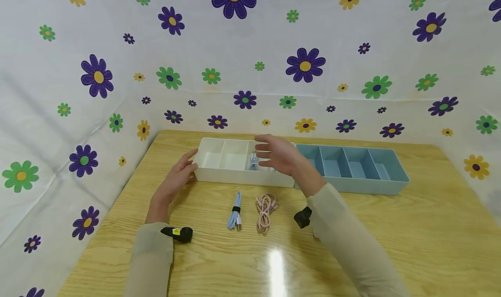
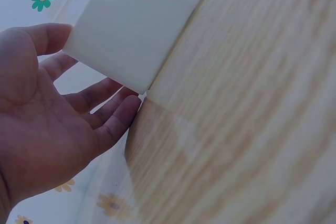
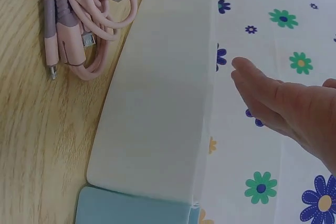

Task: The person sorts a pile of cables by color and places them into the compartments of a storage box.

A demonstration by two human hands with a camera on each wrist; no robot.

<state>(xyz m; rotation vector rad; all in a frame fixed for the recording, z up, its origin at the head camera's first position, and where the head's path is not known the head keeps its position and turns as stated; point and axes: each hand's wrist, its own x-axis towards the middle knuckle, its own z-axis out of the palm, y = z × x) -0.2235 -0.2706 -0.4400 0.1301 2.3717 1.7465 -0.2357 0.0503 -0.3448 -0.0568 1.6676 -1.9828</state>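
Note:
In the head view, a long white compartment box [image 1: 242, 176] stands toward the back of the table. My left hand [image 1: 177, 178] touches its left end; in the left wrist view the fingertips [image 2: 131, 109] rest along the end wall and lower corner, fingers loosely extended. Over the box's right part hovers my right hand [image 1: 282, 155], fingers extended and holding nothing, hiding some of the compartments. A light-blue cable [image 1: 252, 162] lies in the third compartment from the left. In front of the box are a bundled light-blue cable [image 1: 234, 218] with a black strap and a coiled pink cable [image 1: 264, 214].
A blue-grey compartment box [image 1: 356, 184] adjoins the white one on the right. Behind both rises a flower-printed cloth [image 1: 270, 40], which also covers the left and right sides. The wooden table [image 1: 211, 266] extends toward me.

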